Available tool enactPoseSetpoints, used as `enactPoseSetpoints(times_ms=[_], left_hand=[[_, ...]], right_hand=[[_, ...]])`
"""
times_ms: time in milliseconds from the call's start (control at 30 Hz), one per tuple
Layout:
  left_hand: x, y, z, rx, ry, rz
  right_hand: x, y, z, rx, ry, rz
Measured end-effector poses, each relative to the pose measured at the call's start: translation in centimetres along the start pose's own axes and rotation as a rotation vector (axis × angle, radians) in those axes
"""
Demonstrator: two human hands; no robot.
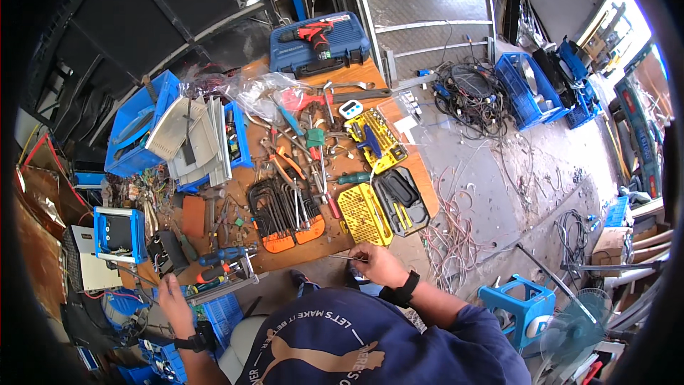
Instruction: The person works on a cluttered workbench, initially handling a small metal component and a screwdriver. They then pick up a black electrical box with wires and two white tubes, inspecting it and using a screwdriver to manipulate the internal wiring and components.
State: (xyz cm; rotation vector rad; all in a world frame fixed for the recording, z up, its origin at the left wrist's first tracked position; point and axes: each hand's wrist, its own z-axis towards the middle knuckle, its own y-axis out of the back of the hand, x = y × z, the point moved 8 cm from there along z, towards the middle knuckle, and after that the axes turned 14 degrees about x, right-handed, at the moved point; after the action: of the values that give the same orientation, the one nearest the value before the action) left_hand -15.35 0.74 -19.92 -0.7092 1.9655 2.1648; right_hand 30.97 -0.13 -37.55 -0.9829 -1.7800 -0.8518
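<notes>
My right hand (379, 265) is at the table's front edge, fingers pinched around a thin metal rod (343, 257) that points left. My left hand (175, 304) hovers at the front left with fingers stretched up and apart, near a row of screwdrivers (222, 255) with blue, red and green handles. Its far fingers are partly hidden. Beyond my right hand lie an open yellow bit case (365, 215) and its black lid half (401, 202). Left of them, an orange-and-black hex key set (285, 217) is spread on the wooden table (335, 246).
A red drill (311, 34) rests on a blue tool case (342, 46) at the back. Pliers (288, 160), wrenches and a second yellow bit set (374, 141) crowd the table. Blue crates (146, 128) stand left. Tangled cables (470, 100), a blue stool (519, 303) and a fan (577, 328) are right.
</notes>
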Motion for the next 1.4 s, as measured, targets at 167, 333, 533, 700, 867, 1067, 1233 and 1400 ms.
enactPoseSetpoints(times_ms=[167,333,533,700,867,1067,1233,1400], left_hand=[[-0.1,-0.3,0.1,0.021,-0.006,-0.005],[0.6,-0.5,0.4,0.014,-0.014,-0.008],[0.4,-0.8,0.5,0.034,-0.015,0.002],[0.5,-0.4,0.3,0.008,-0.038,0.018],[-0.2,-0.4,0.3,-0.007,-0.056,0.028],[0.8,-0.3,0.1,-0.051,-0.057,0.005],[0.3,-0.8,0.3,-0.028,-0.038,-0.07],[-0.5,-0.8,0.2,-0.02,-0.03,-0.053]], right_hand=[[-0.7,-0.1,-0.1,-0.032,0.05,-0.031],[-0.7,0.0,0.0,-0.047,0.086,-0.029],[0.1,0.6,-0.1,-0.054,0.071,-0.047],[-0.2,0.1,0.2,-0.026,0.063,-0.047],[-0.6,0.0,0.1,-0.025,0.059,-0.029],[-0.5,-0.2,0.4,-0.016,0.052,-0.048],[0.1,0.4,0.2,-0.016,0.061,-0.052],[-0.5,0.3,0.4,-0.007,0.039,-0.031]])
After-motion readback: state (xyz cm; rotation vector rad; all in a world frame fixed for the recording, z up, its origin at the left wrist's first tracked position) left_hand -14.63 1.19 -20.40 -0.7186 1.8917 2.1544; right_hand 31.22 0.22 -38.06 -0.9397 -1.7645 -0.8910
